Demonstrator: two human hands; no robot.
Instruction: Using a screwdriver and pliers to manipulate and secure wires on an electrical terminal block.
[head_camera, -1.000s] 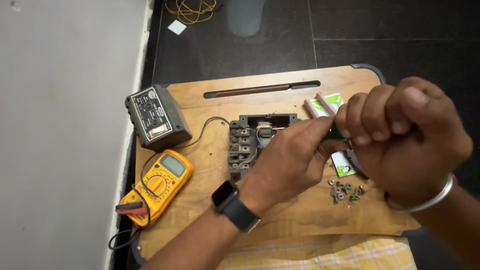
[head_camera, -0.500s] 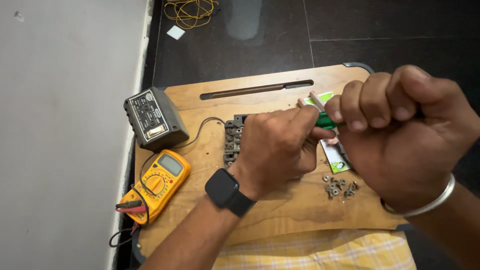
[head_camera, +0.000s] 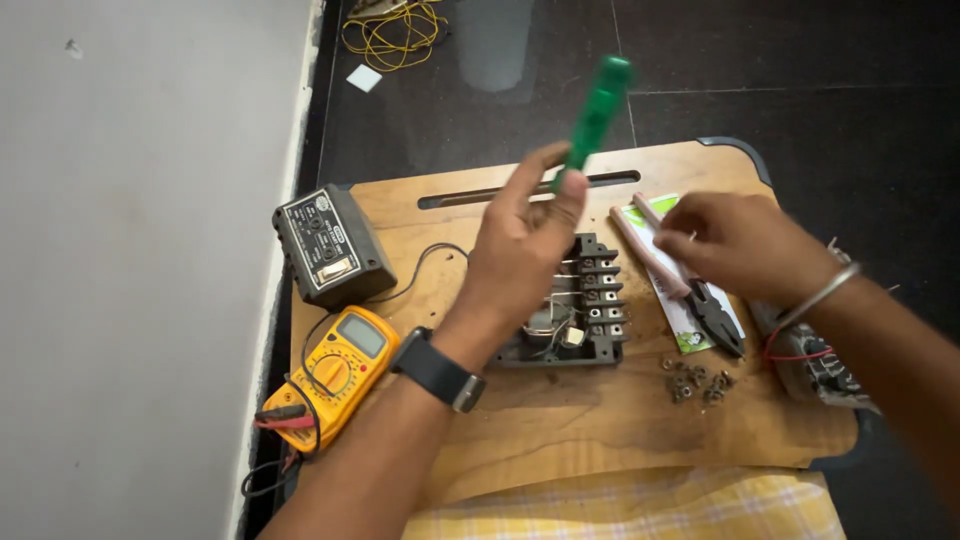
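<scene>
My left hand (head_camera: 525, 245), with a black watch on the wrist, holds a green-handled screwdriver (head_camera: 597, 105) up above a dark terminal block unit (head_camera: 580, 310) on the wooden board (head_camera: 560, 420). My right hand (head_camera: 735, 245), with a metal bangle on the wrist, rests on the pink handles of a pair of pliers (head_camera: 690, 290) lying on a white and green card. Whether its fingers grip the handles is unclear. A small heap of screws and nuts (head_camera: 695, 380) lies just below the pliers.
A yellow multimeter (head_camera: 335, 370) with red and black leads lies at the board's left edge. A black box (head_camera: 330, 245) with a cable stands behind it. Yellow wire (head_camera: 395, 25) lies on the dark floor. A grey wall runs along the left. Checked yellow cloth (head_camera: 640, 505) sits below the board.
Both hands were together over the terminal block on the green tool. Now they have parted: the left lifted the screwdriver upward, the right moved down onto the pliers.
</scene>
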